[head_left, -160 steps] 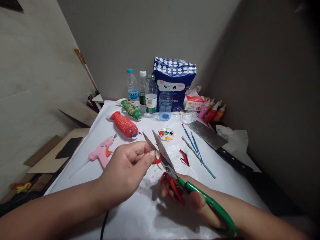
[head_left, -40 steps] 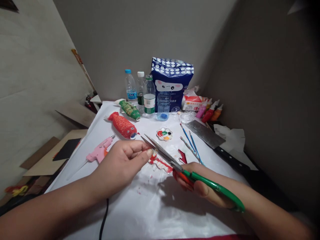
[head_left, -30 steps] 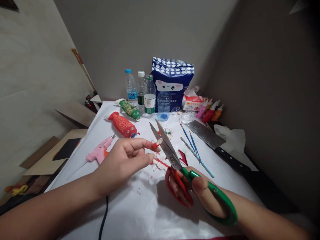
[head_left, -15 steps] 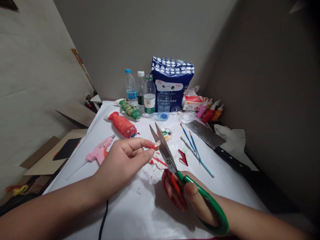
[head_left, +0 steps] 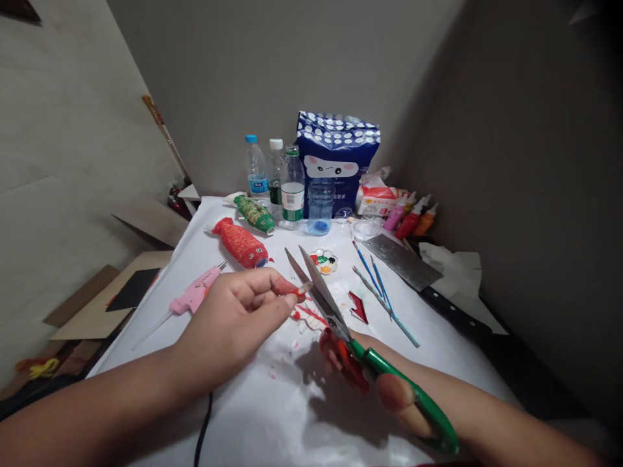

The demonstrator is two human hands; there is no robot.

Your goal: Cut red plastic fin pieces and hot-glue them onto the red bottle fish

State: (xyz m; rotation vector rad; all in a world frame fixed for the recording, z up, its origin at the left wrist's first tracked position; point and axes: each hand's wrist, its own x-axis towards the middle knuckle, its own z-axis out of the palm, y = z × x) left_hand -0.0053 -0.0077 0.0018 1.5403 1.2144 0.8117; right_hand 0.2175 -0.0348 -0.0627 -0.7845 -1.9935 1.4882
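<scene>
My left hand (head_left: 238,318) pinches a small red-painted scrap (head_left: 298,293) between thumb and forefinger, just above the white table sheet (head_left: 272,415). My right hand (head_left: 389,389) grips green-and-red-handled scissors (head_left: 341,331). Their blades are slightly apart, and the scrap sits at them. Red offcuts (head_left: 311,316) lie on the sheet under the blades, and a red zigzag piece (head_left: 359,306) lies just to the right.
A pink glue gun (head_left: 195,295), a red fish (head_left: 241,243) and a green fish (head_left: 256,213) lie left. A paint palette (head_left: 323,261), blue brushes (head_left: 377,279) and a cleaver (head_left: 403,261) lie right. Bottles (head_left: 292,188), a blue bag (head_left: 338,155) and paint tubes (head_left: 411,220) line the back.
The scissors have opened and closed around the scrap several times. Since half a second ago the blades have tilted lower and my right hand has shifted slightly right.
</scene>
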